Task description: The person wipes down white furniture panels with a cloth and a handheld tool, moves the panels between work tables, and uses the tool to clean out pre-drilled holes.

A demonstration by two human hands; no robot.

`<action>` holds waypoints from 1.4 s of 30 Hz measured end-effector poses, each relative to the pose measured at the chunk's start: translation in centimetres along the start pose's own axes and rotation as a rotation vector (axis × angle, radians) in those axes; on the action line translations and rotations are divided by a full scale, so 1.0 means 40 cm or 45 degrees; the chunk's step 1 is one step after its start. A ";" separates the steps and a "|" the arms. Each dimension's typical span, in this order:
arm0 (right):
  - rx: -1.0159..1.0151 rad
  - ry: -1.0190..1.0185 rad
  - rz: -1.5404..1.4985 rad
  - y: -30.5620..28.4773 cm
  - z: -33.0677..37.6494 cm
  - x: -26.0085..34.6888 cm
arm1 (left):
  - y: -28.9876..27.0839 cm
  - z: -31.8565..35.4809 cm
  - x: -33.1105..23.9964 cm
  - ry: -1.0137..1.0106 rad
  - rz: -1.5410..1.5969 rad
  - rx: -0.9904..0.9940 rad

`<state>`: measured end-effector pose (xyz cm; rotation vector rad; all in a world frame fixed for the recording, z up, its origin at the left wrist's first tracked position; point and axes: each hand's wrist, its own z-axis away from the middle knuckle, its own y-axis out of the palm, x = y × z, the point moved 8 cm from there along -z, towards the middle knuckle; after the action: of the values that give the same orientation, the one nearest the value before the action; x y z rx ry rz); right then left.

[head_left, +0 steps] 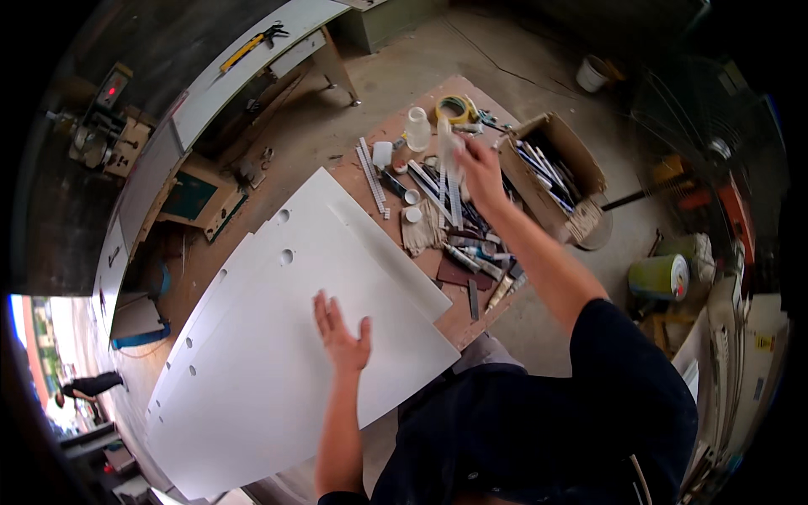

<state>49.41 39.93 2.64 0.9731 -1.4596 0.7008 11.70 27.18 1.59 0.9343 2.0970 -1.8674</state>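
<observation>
A large white panel (278,353) with several round holes along its left edge lies in front of me. Over its right half is my left hand (343,337), fingers spread and holding nothing; whether the palm touches the panel I cannot tell. My right hand (480,168) reaches above the cluttered brown tabletop (394,126), closed around a pale, translucent upright object (449,145), smeared by motion. Beside that object stand a clear plastic bottle (417,130) and a roll of yellow tape (452,108). Below the right hand lie a crumpled cloth (423,229) and several paint tubes (473,259).
A cardboard box (555,160) of pens and tubes stands right of the tabletop, near a brush (587,217). On the floor are a white bucket (593,74) and a green can (658,278). A long bench (206,97) curves along the left, with a caulking gun (251,48) on it.
</observation>
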 end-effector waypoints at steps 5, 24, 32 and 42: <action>0.312 -0.756 1.134 0.203 -0.299 -0.013 | -0.054 0.162 0.227 -0.328 -0.552 -0.130; -0.140 0.558 0.288 -0.039 -0.458 -0.389 | -0.055 0.139 0.221 -0.441 -0.498 -0.128; 0.159 -0.113 1.107 0.087 -0.462 -0.260 | -0.058 0.143 0.225 -0.460 -0.505 -0.112; 0.536 -0.698 1.603 0.264 -0.368 -0.141 | -0.073 0.143 0.226 -0.452 -0.502 -0.156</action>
<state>47.06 58.60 0.23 0.4362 -2.4703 1.7887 1.44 24.73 -1.84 0.1460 2.2449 -1.8698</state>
